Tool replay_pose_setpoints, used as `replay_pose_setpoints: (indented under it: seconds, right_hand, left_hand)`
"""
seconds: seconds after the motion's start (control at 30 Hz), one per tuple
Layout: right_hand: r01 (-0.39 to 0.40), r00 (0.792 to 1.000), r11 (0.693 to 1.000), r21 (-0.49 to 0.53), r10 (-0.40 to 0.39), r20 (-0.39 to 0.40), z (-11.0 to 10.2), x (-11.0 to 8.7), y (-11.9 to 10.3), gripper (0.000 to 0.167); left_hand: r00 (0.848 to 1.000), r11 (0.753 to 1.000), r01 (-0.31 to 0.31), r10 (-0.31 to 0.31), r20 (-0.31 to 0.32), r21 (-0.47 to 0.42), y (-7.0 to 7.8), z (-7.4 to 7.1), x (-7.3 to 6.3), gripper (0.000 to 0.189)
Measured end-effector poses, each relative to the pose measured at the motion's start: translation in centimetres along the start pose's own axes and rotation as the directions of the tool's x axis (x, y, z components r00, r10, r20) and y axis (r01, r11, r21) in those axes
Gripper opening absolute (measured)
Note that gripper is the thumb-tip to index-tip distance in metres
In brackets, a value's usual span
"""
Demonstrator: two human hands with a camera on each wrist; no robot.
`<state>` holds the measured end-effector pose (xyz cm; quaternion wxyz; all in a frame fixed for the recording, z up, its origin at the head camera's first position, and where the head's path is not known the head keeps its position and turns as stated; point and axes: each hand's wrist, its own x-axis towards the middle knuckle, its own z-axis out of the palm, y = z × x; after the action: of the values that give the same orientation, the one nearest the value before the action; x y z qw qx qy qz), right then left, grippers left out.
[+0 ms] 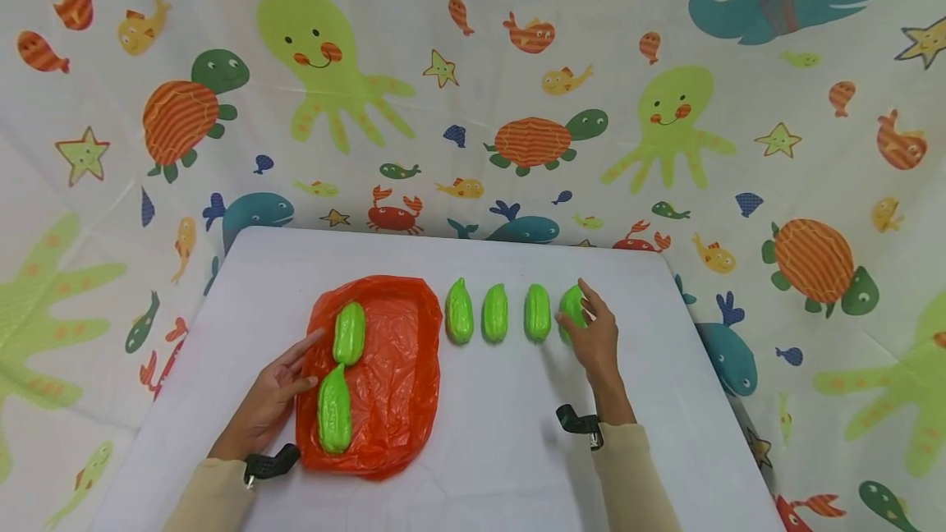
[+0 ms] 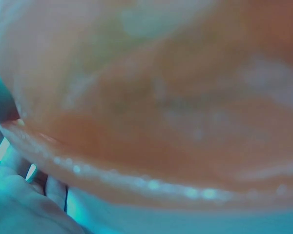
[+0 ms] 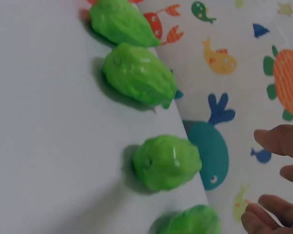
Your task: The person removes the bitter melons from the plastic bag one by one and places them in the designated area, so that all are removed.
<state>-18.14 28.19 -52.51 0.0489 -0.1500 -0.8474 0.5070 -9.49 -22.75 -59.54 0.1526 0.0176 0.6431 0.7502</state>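
On the left of the white table lies a shallow red plastic bag (image 1: 395,351) with its edge rolled into a rim. Two bright green ridged gourds (image 1: 335,410) lie inside it, along its left side. My left hand (image 1: 269,401) rests at the bag's left rim, thumb and fingers spread apart along it; up close its rim (image 2: 151,185) fills the left wrist view. Several more gourds (image 1: 538,313) stand in a row to the right of the bag. At the rightmost gourd (image 1: 571,306), my right hand (image 1: 597,339) overlaps it with fingers spread; the right wrist view shows the fingers (image 3: 278,141) apart from the gourds.
A white table (image 1: 502,450) spans the work area. Behind it hangs a curtain (image 1: 458,171) printed with sea animals. Each wrist wears a small black camera mount (image 1: 579,421) near the sleeve.
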Motion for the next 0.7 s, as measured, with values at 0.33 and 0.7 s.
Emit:
replay_pose_setpoints:
  seconds: [0.33,0.7]
  right_hand:
    - [0.117,0.993,0.992,0.055,-0.117,0.003,3.3,-2.8,-2.7,0.083]
    - [0.229,0.968,0.966,0.119,-0.239,0.073,7.9,-6.6,-4.8,0.083]
  left_hand:
    - [1.0,1.0,0.005,-0.006,-0.004,-0.03,0.2,0.1,0.1,0.072]
    - [1.0,0.999,0.002,-0.001,0.014,-0.042,0.1,0.0,0.1,0.072]
